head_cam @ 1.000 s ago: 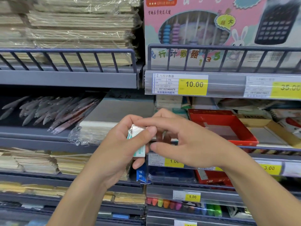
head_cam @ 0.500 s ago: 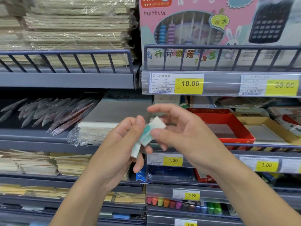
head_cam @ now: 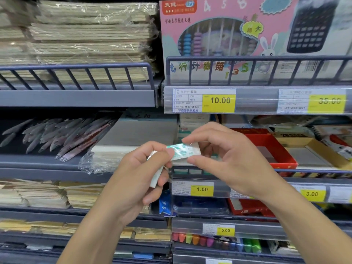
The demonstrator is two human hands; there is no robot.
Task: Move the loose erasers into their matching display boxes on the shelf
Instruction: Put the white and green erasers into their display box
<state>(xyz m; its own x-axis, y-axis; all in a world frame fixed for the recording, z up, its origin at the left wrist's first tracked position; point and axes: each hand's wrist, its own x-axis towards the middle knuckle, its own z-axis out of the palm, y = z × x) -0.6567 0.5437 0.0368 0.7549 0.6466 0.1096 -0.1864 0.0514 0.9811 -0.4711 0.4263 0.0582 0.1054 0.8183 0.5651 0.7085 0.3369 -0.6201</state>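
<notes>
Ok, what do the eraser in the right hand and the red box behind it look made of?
Eraser: seemingly a white rubber or vinyl block in a green-printed paper sleeve under glossy clear film, judging by the glare. Red display box: probably matte printed cardboard, with thin folded walls and no shine.

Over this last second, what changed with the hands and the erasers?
The right hand took one green-and-white eraser from the left hand's bunch and has drawn it up and rightward, pinched level between thumb and fingers. The left hand still grips another eraser. The red display box and shelf stock look unchanged.
</notes>
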